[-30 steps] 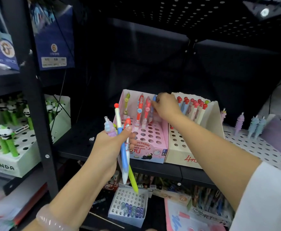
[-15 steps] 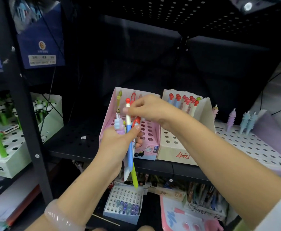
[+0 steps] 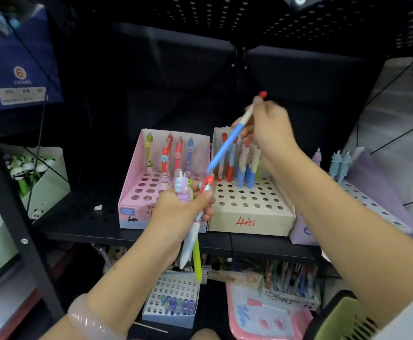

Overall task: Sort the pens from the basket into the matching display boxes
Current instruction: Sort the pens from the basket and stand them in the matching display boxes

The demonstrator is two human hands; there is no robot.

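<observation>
**Blue Pen Held Above the Beige Display Box**

The black perforated shelf (image 3: 77, 217) carries two display boxes standing side by side, touching. The pink display box (image 3: 136, 192), on the left, holds five character pens upright along its far rows. The beige display box (image 3: 249, 217), on the right, bears red handwriting on its near face and holds red-capped pens with blue or red lower barrels in its far rows. A green basket (image 3: 342, 320) shows at the near right corner.

The right hand (image 3: 271, 128) is raised above the far part of the beige display box, forearm reaching in from the near right. Its fingers are curled round the blue pen (image 3: 227, 148), which has a white upper barrel and a red cap. The pen slants, tip down and left, over the boundary between the two boxes.

The left hand (image 3: 180, 214) is held in front of the pink display box, thumb up, gripping a bundle of pens (image 3: 190, 241): a purple unicorn-topped pen, a red-clipped pen, a white barrel and a yellow-green barrel.
</observation>
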